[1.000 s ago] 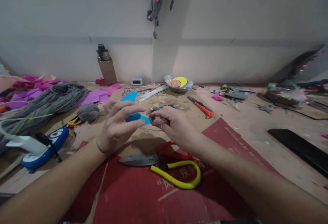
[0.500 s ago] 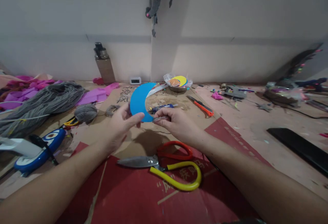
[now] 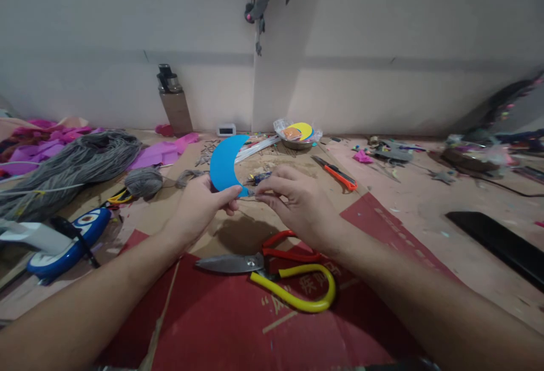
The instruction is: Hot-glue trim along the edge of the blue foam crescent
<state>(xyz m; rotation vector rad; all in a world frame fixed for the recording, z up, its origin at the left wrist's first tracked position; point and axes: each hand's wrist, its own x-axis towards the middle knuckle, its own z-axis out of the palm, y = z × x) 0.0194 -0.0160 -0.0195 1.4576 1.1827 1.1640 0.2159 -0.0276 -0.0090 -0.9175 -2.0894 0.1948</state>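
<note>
A blue crescent cutout (image 3: 224,161) stands upright between the thumb and fingers of my left hand (image 3: 202,204). Grey yarn (image 3: 251,192) is wrapped around its lower tip. At that tip, the thumb and fingertips of my right hand (image 3: 293,198) pinch the yarn. A strand runs from there back toward the ball of grey yarn (image 3: 144,181) on the left. Below my hands, large scissors (image 3: 232,264) with one red and one yellow handle lie on the red cardboard (image 3: 212,325).
An orange utility knife (image 3: 340,175) lies beyond my right hand. At the back stand a bowl (image 3: 297,143) with yellow crescents and a bottle (image 3: 175,105). A grey yarn skein (image 3: 80,167) and a blue-and-white object (image 3: 70,246) lie left; a black slab (image 3: 493,241) lies right.
The crescent has shifted slightly left and tilted. My right hand's fingers have lifted and moved around the yarn at the tip, which now shows wrapped turns. The view has shifted slightly.
</note>
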